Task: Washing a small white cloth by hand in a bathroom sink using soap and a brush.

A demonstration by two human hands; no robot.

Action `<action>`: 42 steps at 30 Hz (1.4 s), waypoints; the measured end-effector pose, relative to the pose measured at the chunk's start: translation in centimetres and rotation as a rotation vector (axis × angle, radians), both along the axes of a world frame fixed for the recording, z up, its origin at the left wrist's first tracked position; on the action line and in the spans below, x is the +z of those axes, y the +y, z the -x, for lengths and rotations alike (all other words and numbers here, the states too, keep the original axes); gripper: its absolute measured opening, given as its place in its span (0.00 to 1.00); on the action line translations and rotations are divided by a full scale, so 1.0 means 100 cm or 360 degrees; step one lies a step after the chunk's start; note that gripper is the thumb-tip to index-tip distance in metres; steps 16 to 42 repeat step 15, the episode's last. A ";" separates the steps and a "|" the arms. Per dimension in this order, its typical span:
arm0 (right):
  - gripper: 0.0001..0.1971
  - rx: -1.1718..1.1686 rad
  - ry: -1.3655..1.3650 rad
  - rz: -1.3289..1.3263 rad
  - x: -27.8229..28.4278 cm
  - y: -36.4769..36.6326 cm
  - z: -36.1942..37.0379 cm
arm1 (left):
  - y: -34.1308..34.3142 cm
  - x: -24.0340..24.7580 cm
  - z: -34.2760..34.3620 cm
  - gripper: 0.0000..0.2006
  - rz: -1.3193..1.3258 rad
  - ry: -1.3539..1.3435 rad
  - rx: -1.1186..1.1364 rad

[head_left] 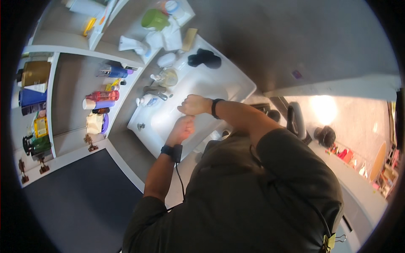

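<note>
Over the white sink [223, 80], my left hand [182, 128] and my right hand [196, 104] are held close together, the right one just beyond the left. Both are closed, with fingers curled in. Whatever they may hold is hidden from this view. The metal faucet [156, 92] stands just left of my hands. A white bottle [147, 100] is beside it, and a clear pump bottle [168, 78] sits farther back. At the sink's far end lies a crumpled black cloth [204, 59]. Dark bands circle both my wrists, and a cable hangs from the left one.
Shelves [55, 84] on the left hold several bottles and tubes. A green cup [154, 19], white containers and a yellowish block [190, 39] stand beyond the sink. A dark panel [84, 194] lies at lower left. A ledge [350, 168] with small items runs along the right.
</note>
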State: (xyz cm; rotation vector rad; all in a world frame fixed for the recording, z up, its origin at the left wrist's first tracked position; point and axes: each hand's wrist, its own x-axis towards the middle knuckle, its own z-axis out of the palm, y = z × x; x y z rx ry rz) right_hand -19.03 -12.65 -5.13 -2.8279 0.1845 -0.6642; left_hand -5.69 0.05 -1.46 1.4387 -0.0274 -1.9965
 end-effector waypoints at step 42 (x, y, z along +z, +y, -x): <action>0.13 -0.0909 -0.0946 -0.0432 0.056 0.091 0.034 | 0.001 -0.015 -0.098 0.10 0.0624 0.0138 0.0294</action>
